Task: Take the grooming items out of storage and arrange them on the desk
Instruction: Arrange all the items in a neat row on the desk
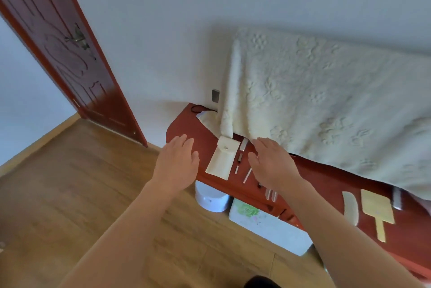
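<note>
Hands first: I find the left hand [178, 161] spread flat with straight fingers over the bare left end of the desk [184, 129], holding nothing; the right hand [272, 162] is likewise empty, its fingers loose and slightly fanned, above the row of small tools [247, 175]. Whether either palm touches the wood I cannot tell. The cream pouch [222, 159] lies open-flapped between the two hands, and the small tools run in a loose line from just beside its flap toward the near edge. A comb [351, 208] and a hand mirror [376, 209] lie side by side well apart to the right, near the hem of the blanket [326, 101] that hangs over the back of the desk. My judgement is that unpacking is largely done and the step in hand is tidying the layout. To do it well I would lower the right hand slowly, since some pieces may be hidden beneath it, and nudge each thin tool with a fingertip, not a sweep, keeping them parallel and off the front edge. I would steady the pouch with the left hand so it does not slide.
</note>
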`<state>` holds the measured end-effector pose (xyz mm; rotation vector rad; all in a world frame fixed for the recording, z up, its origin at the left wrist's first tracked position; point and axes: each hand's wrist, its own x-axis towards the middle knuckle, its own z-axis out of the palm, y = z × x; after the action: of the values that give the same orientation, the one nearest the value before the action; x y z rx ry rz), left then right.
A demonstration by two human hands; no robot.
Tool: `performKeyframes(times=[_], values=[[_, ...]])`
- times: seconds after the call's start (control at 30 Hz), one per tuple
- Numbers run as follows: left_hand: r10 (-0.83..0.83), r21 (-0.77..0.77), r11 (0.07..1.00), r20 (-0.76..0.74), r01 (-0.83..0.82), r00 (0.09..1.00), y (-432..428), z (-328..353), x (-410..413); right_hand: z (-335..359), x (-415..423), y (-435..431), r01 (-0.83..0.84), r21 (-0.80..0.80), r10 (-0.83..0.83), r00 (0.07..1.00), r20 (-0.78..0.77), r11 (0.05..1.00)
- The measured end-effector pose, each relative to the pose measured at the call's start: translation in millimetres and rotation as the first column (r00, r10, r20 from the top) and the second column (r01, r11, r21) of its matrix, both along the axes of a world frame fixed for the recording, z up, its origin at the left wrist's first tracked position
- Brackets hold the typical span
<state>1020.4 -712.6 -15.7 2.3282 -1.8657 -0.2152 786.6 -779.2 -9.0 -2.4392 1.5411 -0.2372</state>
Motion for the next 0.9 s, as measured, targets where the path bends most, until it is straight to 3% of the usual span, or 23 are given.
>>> performKeyframes(times=[0.37, 0.67, 0.9], values=[[-0.312, -0.022, 0.950, -0.022, 0.311, 0.950, -91.2, -16.1, -72.1, -21.2, -83.6, -24.3, 0.263, 0.024, -0.263, 0.965, 0.018, 0.965], [-0.375, -0.032, 0.927, -0.021, 0.374, 0.927, -135.5, -49.7, -120.1, -55.7, -126.4, -59.3, 0.285, 0.089, -0.281, 0.958, -0.053, 0.954], [-0.427, 0.074, 0.899, -0.062, 0.431, 0.902, -157.1, -80.9, -139.3, -86.2, -132.6, -64.9, 0.351, 0.183, -0.338, 0.936, -0.095, 0.918]])
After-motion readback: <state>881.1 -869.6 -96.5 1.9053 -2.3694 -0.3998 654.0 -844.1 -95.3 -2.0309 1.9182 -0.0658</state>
